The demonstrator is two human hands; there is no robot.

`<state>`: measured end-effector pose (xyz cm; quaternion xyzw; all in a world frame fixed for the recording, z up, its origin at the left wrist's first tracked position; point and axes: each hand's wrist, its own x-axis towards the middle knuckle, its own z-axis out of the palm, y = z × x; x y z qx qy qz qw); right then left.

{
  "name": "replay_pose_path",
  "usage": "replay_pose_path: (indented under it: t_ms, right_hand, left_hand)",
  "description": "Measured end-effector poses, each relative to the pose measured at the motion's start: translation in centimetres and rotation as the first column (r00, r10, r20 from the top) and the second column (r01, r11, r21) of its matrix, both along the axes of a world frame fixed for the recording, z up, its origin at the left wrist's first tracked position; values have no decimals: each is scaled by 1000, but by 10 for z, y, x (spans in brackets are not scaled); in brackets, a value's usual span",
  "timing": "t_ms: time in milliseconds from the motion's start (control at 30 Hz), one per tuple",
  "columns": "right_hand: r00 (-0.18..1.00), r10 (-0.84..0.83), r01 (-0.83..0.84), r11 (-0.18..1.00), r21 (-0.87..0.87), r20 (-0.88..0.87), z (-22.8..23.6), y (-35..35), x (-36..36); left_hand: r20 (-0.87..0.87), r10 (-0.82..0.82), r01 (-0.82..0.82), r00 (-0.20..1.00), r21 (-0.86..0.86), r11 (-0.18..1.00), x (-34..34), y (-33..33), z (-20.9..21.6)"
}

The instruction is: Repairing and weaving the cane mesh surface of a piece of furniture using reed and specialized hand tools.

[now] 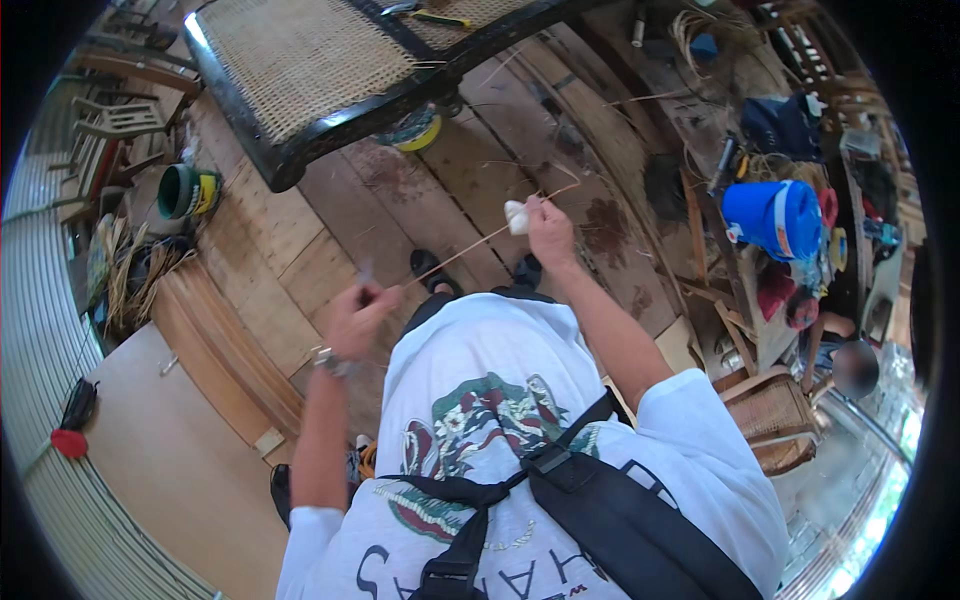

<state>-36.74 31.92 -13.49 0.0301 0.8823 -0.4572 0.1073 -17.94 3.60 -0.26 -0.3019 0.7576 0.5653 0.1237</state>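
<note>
A thin brown cane strand [455,257] runs taut between my hands, in front of my body. My left hand [358,320] is closed on its near-left end, slightly blurred at the fingertips. At the other side my right hand [551,235] pinches a folded white cloth [517,217] around the strand. Beyond that hand, the loose end bends up and back. Ahead of me stands a black-framed piece of furniture with a woven cane panel [290,65]. A green-and-yellow-handled tool [440,19] lies on it.
A green bucket [186,192] stands at left, near bundled cane strips [135,265]. Wooden boards [225,345] lean by a pale panel. On the right, a blue water jug [772,219] sits among clutter on a bench. Another person [840,350] is at far right.
</note>
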Motion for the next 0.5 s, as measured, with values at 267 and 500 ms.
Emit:
replay_pose_path:
  t_ms: [267, 500]
  right_hand:
    - [948, 182, -38, 880, 473, -263, -4, 197, -100]
    - [909, 199, 118, 720, 684, -366, 33, 333, -165]
  left_hand:
    - [187, 228, -117, 956, -468, 876, 222, -342, 4]
    - [351, 561, 241, 750, -935, 262, 420, -519, 153]
